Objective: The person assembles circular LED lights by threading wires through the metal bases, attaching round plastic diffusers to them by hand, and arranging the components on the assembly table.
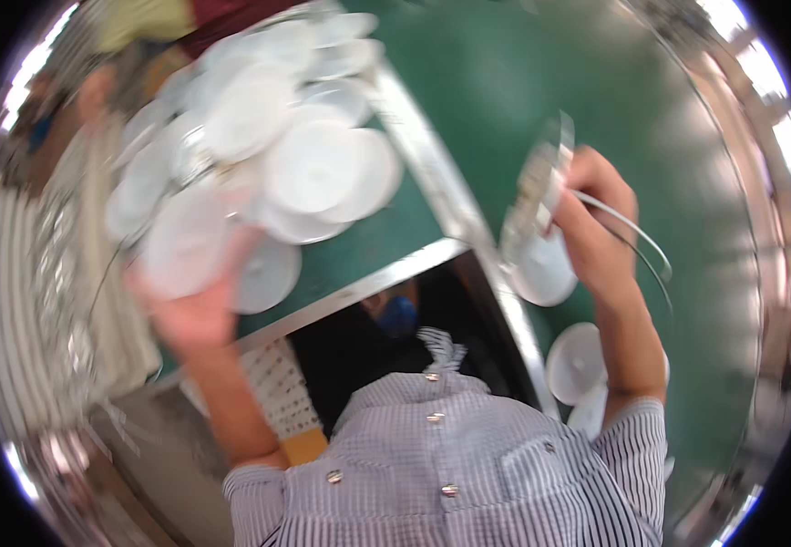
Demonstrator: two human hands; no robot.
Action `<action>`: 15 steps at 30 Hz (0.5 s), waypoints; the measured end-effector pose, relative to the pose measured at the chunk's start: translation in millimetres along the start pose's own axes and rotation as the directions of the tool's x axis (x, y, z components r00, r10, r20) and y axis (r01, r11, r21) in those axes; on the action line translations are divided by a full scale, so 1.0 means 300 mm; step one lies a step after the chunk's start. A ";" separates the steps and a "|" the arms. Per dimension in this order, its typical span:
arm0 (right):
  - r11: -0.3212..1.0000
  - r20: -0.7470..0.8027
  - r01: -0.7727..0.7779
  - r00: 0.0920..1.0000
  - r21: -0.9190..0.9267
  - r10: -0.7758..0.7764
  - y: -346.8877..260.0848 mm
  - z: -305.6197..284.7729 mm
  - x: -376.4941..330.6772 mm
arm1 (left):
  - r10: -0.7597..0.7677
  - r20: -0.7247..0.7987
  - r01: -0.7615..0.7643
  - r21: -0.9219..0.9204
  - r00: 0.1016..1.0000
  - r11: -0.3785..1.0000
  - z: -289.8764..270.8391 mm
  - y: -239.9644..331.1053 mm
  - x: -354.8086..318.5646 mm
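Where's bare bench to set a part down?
Widest patch: green tabletop beyond the right hand, bordered left by the metal edging. Small gap between that edging and the disc pile. Crowded: around the left hand, and beside the right forearm, where white discs lie.

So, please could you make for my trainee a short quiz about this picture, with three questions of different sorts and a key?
1. True or false: the large heap of white discs is nearer to the right hand than to the left hand.

2. What curves out beside the right hand?
A) a red hose
B) a white cable
C) a yellow rope

3. Fill in the colour: the tabletop is ____.

Key: 1. False; 2. B; 3. green.
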State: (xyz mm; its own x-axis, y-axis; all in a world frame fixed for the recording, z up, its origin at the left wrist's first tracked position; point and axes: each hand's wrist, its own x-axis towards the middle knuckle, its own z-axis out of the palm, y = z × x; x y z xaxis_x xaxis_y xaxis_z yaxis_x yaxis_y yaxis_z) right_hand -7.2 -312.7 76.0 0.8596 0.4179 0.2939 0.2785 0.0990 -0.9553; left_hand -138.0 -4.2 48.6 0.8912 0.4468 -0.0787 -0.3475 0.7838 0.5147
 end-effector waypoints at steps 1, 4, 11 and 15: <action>1.000 -0.034 -0.020 0.999 0.022 0.021 -0.002 -0.015 0.009 | 0.021 -0.080 -0.033 -0.151 0.997 0.988 -0.014 0.070 0.002; 0.985 -0.171 -0.068 0.981 0.157 0.095 0.012 -0.092 -0.001 | 0.070 -0.187 -0.133 -0.353 0.980 0.926 -0.082 0.161 -0.007; 0.889 -0.276 -0.086 0.933 0.449 0.230 0.045 -0.236 -0.073 | -0.382 0.021 0.212 0.802 0.924 0.558 0.031 -0.262 -0.095; 0.880 -0.286 -0.067 0.932 0.471 0.224 0.050 -0.267 -0.102 | -0.248 0.606 -0.621 0.783 0.756 0.020 0.191 -0.612 -0.030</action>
State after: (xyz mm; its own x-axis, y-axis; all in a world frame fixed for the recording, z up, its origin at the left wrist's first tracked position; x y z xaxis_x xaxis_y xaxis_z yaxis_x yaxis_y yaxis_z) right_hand 4.9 -396.4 55.2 0.9857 0.1538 0.0688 -0.0145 0.4842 -0.8749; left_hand -65.5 -176.9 3.7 0.9366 -0.1184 0.3299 -0.3322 -0.5996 0.7281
